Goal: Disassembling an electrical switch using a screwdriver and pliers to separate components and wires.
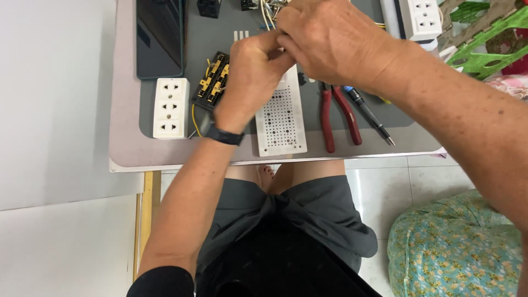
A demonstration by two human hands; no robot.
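Left hand (254, 74), right hand (324, 41): your grips meet pinched on something small, hidden by fingers, above the white perforated plate (281, 118) on the bench (126, 148). Keep wrists low, work centred. Beside: red pliers (338, 115), screwdriver (367, 114), white socket strip (170, 108).
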